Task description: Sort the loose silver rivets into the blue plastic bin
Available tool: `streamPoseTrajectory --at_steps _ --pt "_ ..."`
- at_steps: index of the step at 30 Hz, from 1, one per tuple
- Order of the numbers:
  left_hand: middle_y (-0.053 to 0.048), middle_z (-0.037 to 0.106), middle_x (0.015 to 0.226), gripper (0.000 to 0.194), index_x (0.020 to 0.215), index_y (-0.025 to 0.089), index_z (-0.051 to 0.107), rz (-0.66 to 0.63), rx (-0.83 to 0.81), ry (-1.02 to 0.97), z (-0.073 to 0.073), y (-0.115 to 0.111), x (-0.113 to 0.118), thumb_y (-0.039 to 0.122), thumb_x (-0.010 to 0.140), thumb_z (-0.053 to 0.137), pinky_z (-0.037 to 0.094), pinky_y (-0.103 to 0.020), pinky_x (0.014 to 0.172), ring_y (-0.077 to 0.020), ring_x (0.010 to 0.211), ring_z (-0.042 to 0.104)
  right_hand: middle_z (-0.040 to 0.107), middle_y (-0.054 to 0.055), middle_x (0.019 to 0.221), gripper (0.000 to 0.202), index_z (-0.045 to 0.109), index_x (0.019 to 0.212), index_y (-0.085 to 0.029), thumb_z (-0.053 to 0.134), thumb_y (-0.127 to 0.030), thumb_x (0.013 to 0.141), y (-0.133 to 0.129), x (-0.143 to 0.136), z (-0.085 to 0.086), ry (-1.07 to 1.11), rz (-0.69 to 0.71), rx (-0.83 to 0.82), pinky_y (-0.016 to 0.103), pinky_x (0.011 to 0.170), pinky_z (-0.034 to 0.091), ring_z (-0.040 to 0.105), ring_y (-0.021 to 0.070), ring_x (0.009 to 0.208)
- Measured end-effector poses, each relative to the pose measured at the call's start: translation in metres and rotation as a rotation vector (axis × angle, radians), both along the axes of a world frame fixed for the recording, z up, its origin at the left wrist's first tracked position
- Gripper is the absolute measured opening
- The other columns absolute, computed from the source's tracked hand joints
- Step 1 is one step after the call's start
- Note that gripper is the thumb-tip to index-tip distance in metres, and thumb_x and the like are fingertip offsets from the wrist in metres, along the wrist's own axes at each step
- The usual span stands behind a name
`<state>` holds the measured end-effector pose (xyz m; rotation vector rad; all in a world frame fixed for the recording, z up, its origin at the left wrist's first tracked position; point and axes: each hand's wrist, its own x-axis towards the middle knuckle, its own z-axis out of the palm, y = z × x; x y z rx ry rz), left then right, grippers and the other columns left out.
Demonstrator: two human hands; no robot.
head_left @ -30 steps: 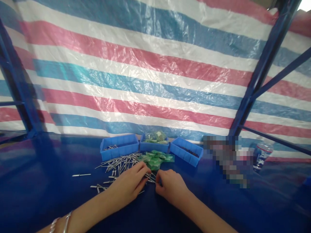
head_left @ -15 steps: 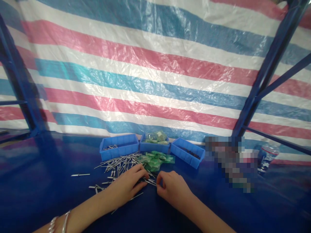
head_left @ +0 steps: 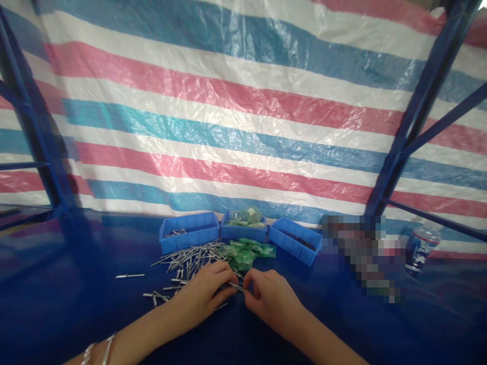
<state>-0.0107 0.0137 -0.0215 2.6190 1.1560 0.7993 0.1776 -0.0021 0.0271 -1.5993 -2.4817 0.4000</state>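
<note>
My left hand (head_left: 211, 285) is closed in a pinch, with thin silver blind rivets (head_left: 237, 286) sticking out past its fingertips to the right. Facing it, my right hand (head_left: 271, 298) has thumb and forefinger curled together at the other ends of these rivets; the exact contact there is too small to see. Behind and left of my left hand lies a loose pile of blind rivets (head_left: 196, 256). Small green plastic packets (head_left: 245, 252) are heaped just beyond both hands. One single rivet (head_left: 130, 276) lies apart at the left.
Three blue bins stand in a row at the back: the left bin (head_left: 190, 241) holds some rivets, the middle bin (head_left: 243, 233) green packets, the right bin (head_left: 292, 251) small dark parts. A bottle (head_left: 421, 248) stands at the right, beside a pixelated area. Striped sheeting (head_left: 228, 126) hangs behind the blue table.
My two hands have come slightly closer together, and less of the rivets shows between them. The whole view has shifted a little.
</note>
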Motion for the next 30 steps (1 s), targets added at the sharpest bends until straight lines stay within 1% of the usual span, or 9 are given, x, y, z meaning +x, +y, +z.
streamPoseTrajectory --at_steps 6,11,15,19,26,30 --pt "0.000 0.063 0.086 0.017 0.092 0.023 0.063 0.020 0.092 -0.034 0.000 0.001 0.000 0.018 0.094 0.047 0.038 -0.030 0.078 -0.0171 0.082 0.058 0.062 0.000 0.066 0.018 0.068 0.097 -0.017 0.056 -0.015 0.083 0.004 0.004 -0.002 0.076 0.020 0.015 0.021 0.056 0.027 0.052 0.0119 0.060" --pt "0.000 0.063 0.079 0.020 0.086 0.022 0.065 0.037 0.140 -0.092 0.002 0.002 0.003 0.020 0.094 0.046 0.039 -0.029 0.075 -0.0167 0.076 0.058 0.055 -0.003 0.060 0.017 0.067 0.095 -0.016 0.058 -0.013 0.082 0.007 0.009 -0.006 0.163 0.040 0.041 0.020 0.056 0.027 0.048 0.0096 0.056" --pt "0.000 0.065 0.075 0.021 0.082 0.021 0.066 0.069 0.132 -0.135 0.010 0.002 0.005 0.021 0.093 0.048 0.041 -0.026 0.070 -0.0163 0.074 0.060 0.051 -0.004 0.058 0.016 0.067 0.096 -0.016 0.059 -0.015 0.083 0.011 0.014 -0.006 0.233 0.043 0.067 0.020 0.057 0.027 0.045 0.0098 0.056" --pt "0.000 0.068 0.074 0.020 0.079 0.020 0.067 0.090 0.099 -0.166 0.018 0.001 0.008 0.022 0.090 0.051 0.044 -0.024 0.069 -0.0157 0.073 0.063 0.050 -0.003 0.058 0.011 0.068 0.091 -0.015 0.058 -0.017 0.086 0.014 0.019 -0.005 0.299 0.069 0.093 0.020 0.057 0.028 0.045 0.0097 0.057" --pt "0.000 0.067 0.070 0.020 0.076 0.020 0.067 0.132 0.083 -0.250 0.019 0.001 0.013 0.026 0.087 0.051 0.045 -0.023 0.063 -0.0153 0.067 0.063 0.051 -0.002 0.055 0.012 0.069 0.084 -0.015 0.058 -0.019 0.087 0.019 0.022 -0.010 0.390 0.086 0.110 0.020 0.053 0.027 0.043 0.0090 0.051" --pt "0.000 0.067 0.070 0.020 0.077 0.021 0.067 0.138 0.080 -0.298 0.020 0.000 0.011 0.028 0.086 0.051 0.045 -0.023 0.062 -0.0149 0.065 0.062 0.051 -0.002 0.055 0.012 0.070 0.086 -0.014 0.059 -0.019 0.086 0.020 0.023 -0.010 0.417 0.079 0.121 0.020 0.052 0.028 0.042 0.0092 0.051"
